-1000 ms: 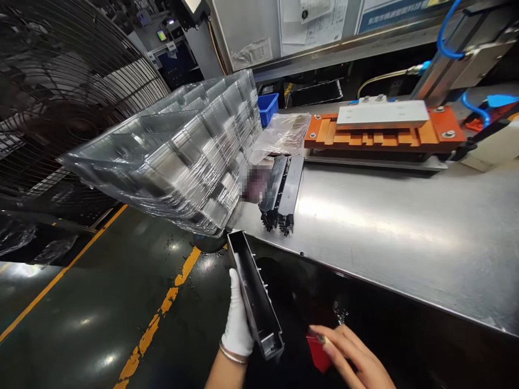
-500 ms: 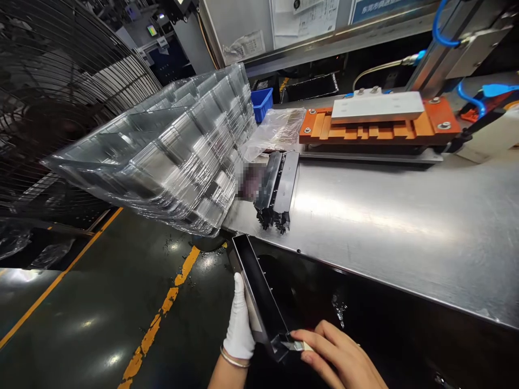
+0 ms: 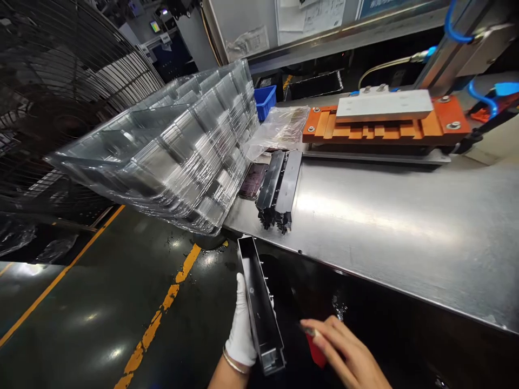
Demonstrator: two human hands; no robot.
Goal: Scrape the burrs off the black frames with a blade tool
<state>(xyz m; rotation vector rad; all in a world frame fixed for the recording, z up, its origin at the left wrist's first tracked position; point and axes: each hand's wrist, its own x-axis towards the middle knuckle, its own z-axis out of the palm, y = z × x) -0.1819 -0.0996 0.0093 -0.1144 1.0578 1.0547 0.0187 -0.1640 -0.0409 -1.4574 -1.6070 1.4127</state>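
The metal surface is extending toward 4 o'clock of the view's centre and is reflecting light. A large wire-grilled fan is standing at 10 o'clock, behind the clear tray stack; the stack is leaning outward past the surface's left end, its clear film wrinkling along the side. At 2 o'clock an orange fixture is sitting on the surface and is carrying a pale metal block.

The black housing, a long open trough, is lying in the left hand at 6 o'clock, off the surface and in front of its near edge. It is tilting, its far end pointing to 11 o'clock and its open side facing the camera. On the surface, at 4 o'clock from the stack, two black parts are resting side by side. A plastic bag is lying beyond them at 12 o'clock.

The right hand, bare, is hovering at 4 o'clock from the housing, apart from it, its fingers pinching the small tool. The left hand, white-gloved, is gripping the housing, its fingers wrapping around the sides.

A blue bin is standing beyond the bag. A dark flat panel is lying at 9 o'clock from the black parts. A red piece is showing beneath the small tool, whose tip is blurring
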